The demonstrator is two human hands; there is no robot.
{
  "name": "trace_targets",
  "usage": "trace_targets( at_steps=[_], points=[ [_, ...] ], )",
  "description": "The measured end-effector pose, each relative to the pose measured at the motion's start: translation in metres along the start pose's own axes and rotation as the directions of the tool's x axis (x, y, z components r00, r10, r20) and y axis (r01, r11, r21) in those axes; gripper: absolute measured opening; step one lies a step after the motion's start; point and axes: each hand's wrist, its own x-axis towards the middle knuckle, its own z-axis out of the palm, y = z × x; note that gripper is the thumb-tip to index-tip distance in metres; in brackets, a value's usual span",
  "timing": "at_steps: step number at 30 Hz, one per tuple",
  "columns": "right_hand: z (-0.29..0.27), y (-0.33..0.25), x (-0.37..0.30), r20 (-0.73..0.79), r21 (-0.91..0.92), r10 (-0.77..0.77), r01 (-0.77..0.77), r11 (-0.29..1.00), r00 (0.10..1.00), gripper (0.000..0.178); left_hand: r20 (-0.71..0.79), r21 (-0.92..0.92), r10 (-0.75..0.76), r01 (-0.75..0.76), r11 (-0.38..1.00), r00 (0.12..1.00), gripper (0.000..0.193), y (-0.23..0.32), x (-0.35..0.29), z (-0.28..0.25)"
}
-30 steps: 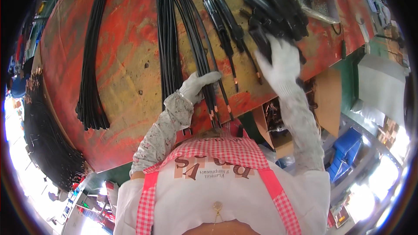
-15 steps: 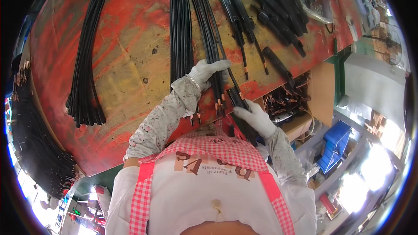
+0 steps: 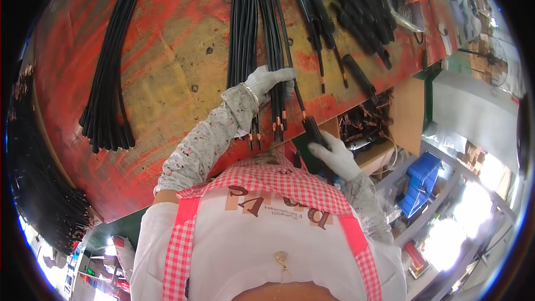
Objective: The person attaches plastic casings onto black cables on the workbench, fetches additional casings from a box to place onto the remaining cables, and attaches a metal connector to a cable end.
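Observation:
My left hand (image 3: 271,82), in a white glove, is closed around a bundle of black cables (image 3: 271,33) with bare copper ends hanging toward me past the table edge. One cable (image 3: 299,96) stands apart from that bundle, to its right. Its copper tip meets the upper end of a black tube (image 3: 314,130); whether it has entered the tube I cannot tell. My right hand (image 3: 337,157), also gloved, grips this tube just off the table's front edge. Beside the held bundle lie more straight black cables (image 3: 243,28), their copper ends partly below my left wrist.
Another cable bundle (image 3: 108,78) lies on the worn red table (image 3: 167,39) at left. Two tubes fitted on cables (image 3: 313,8), a loose tube (image 3: 360,78) and a tube pile (image 3: 362,14) lie at right. Copper-ended parts fill an open box (image 3: 404,117) below the edge.
The view has shifted slightly, moving the table's contents rightward in it. My right hand and the tube have moved a little right, and the tube's end now lines up with the single cable's tip.

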Motion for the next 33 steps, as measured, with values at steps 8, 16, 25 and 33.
trace_targets(
  at_steps=[8, 16, 25, 33],
  points=[
    [0.017, -0.026, 0.103, -0.586, 0.029, -0.203, 0.271, 0.962, 0.784, 0.06, -0.012, -0.217, 0.066, -0.067, 0.974, 0.998, 0.028, -0.018, -0.003, -0.01],
    [-0.014, -0.067, 0.127, -0.539, -0.081, -0.308, 0.315, 0.946, 0.784, 0.061, 0.058, -0.261, 0.113, -0.094, 0.961, 0.992, 0.032, -0.03, -0.01, -0.016],
    [-0.091, 0.034, 0.142, -0.783, -0.568, -0.435, -0.225, 0.792, 0.443, 0.057, 0.14, -0.275, 0.107, -0.065, 0.959, 0.984, 0.033, -0.031, -0.009, -0.013],
    [-0.046, 0.019, 0.03, -0.066, -0.192, -0.186, 0.171, 0.967, 0.98, 0.051, -0.022, -0.11, -0.081, 0.078, 0.991, 0.996, 0.012, -0.003, -0.017, -0.002]
  ],
)
